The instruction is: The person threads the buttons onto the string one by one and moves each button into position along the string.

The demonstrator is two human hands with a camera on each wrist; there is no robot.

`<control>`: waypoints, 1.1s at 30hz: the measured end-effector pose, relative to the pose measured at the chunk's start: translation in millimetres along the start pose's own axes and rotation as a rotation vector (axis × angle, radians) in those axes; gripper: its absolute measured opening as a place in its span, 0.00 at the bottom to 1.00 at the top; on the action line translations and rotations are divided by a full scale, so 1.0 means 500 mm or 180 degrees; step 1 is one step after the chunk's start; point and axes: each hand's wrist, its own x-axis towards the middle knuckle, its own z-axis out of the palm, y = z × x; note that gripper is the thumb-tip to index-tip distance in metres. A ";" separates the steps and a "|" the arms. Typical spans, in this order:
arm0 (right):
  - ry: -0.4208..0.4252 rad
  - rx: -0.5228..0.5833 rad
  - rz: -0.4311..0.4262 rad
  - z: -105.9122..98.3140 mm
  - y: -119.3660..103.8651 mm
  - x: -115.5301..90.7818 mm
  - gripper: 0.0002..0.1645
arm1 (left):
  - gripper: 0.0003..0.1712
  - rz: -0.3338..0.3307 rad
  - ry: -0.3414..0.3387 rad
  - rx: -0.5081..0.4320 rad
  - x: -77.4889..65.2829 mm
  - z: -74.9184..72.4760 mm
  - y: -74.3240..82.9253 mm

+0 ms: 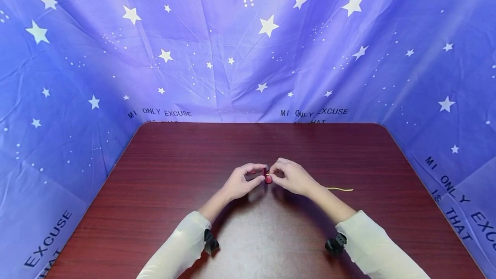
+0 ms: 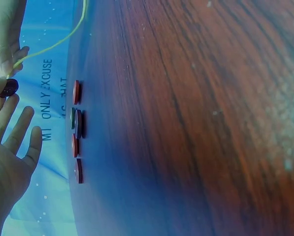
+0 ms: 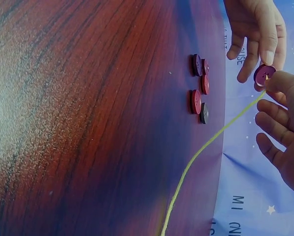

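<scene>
My left hand (image 1: 241, 183) pinches a dark red button (image 3: 263, 74) between thumb and fingertips, just above the middle of the table. In the left wrist view the same button (image 2: 10, 88) looks almost black. The thumb and forefinger of my right hand (image 1: 293, 177) pinch a yellow cord (image 3: 202, 146) close to its end, right against the button's face. A short bit of cord shows at the holes; how far it passes through is hidden by the fingers. From there the cord runs down beneath my right forearm, and its tail (image 1: 341, 189) lies on the table.
Beyond the hands, several loose buttons lie on the brown wooden table (image 1: 174, 150), among them a bright red button (image 3: 195, 102), a dark purple button (image 3: 197, 65) and a grey-green button (image 3: 204, 113). A blue star-patterned curtain (image 1: 228, 33) surrounds the table's back and sides.
</scene>
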 end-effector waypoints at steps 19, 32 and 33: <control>-0.0054 0.0025 -0.0076 0.003 -0.001 0.004 0.03 | 0.19 -0.0019 -0.0062 0.0016 -0.005 -0.004 0.074; -0.0018 0.0001 -0.0120 0.003 0.001 0.004 0.03 | 0.19 0.0000 -0.0076 0.0000 -0.004 -0.003 0.075; -0.0018 -0.0001 -0.0117 0.004 0.001 0.004 0.03 | 0.19 0.0008 -0.0074 0.0005 -0.004 -0.003 0.075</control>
